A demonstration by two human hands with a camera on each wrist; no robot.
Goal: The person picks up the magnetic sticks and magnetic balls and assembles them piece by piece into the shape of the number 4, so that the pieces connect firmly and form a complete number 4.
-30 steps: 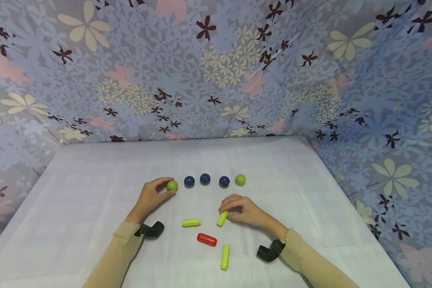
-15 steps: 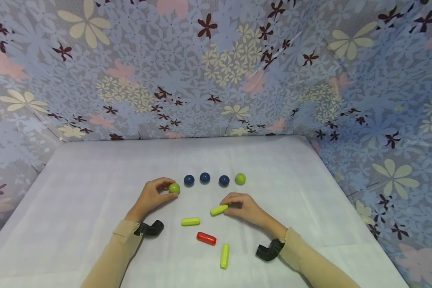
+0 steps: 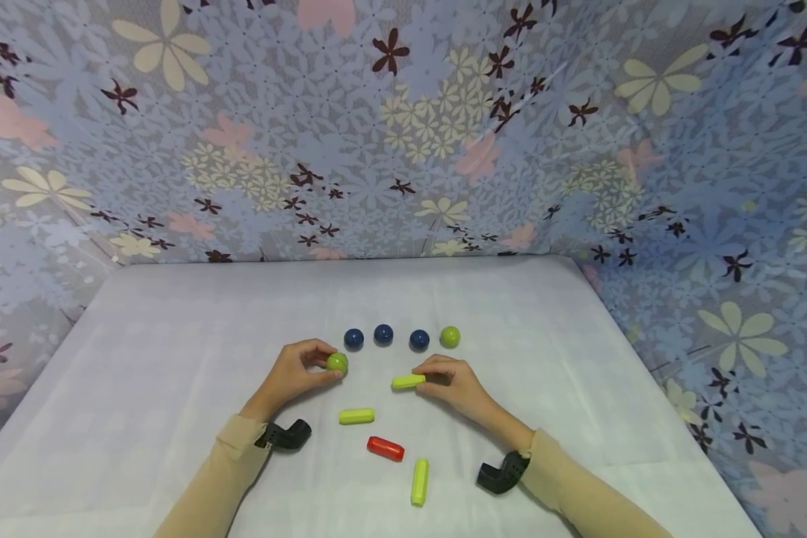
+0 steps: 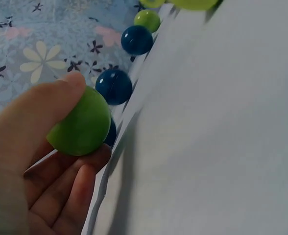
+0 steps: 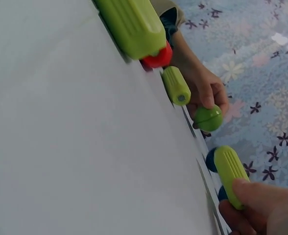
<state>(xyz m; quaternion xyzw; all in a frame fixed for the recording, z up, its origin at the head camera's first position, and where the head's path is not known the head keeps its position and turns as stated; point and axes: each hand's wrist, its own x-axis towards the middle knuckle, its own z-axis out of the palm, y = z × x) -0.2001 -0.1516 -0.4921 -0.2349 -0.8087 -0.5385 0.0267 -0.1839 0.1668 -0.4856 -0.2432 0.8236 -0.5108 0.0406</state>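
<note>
My left hand (image 3: pixel 300 372) pinches a green ball (image 3: pixel 337 364) between thumb and fingers; the left wrist view shows the same ball (image 4: pixel 83 125) close up. In my right hand (image 3: pixel 459 385) is the end of a yellow-green ribbed stick (image 3: pixel 408 382), lying crosswise and pointing left, also seen as a stick (image 5: pixel 230 174) in the right wrist view. Beyond the hands are three dark blue balls (image 3: pixel 383 335) and another green ball (image 3: pixel 450 337) in a loose row. Nearer lie a yellow-green stick (image 3: pixel 356 416), a red stick (image 3: pixel 385 448) and a further yellow-green stick (image 3: pixel 420 482).
A white cloth covers the table (image 3: pixel 175 321). Flowered fabric (image 3: pixel 350 149) rises behind it and along both sides. Each forearm carries a black wrist device (image 3: pixel 504 473) over a beige sleeve (image 3: pixel 578 486).
With the green ball, my left hand has moved right and slightly nearer. The stick in my right hand has turned from slanting to nearly crosswise and moved a little left and farther away.
</note>
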